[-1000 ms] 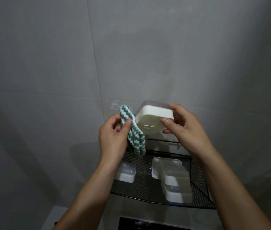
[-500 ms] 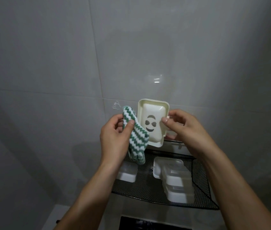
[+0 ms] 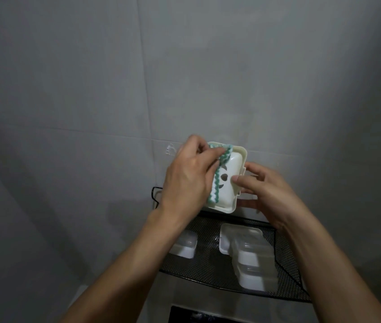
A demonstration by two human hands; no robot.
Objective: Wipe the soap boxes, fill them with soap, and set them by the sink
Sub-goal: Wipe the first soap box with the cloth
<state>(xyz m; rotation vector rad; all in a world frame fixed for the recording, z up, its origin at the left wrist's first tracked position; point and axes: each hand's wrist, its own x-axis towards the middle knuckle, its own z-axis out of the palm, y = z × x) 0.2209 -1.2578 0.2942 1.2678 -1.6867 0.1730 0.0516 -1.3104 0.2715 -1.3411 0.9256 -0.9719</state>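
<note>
Left hand: my left hand (image 3: 188,176) pinches the green-and-white cloth (image 3: 217,183) and presses it on the soap box (image 3: 228,183).
Right hand: my right hand (image 3: 266,190) grips the box by its right edge, thumb on the face.
Soap box: held up before the grey wall (image 3: 91,89), above the black mesh shelf (image 3: 210,264).
On the shelf: more white boxes (image 3: 250,255).

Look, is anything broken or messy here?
Nothing looks broken or spilled. The left hand rubs the striped cloth on the soap box that the right hand holds. The other soap boxes lie a little jumbled on the mesh shelf, that's all.
</note>
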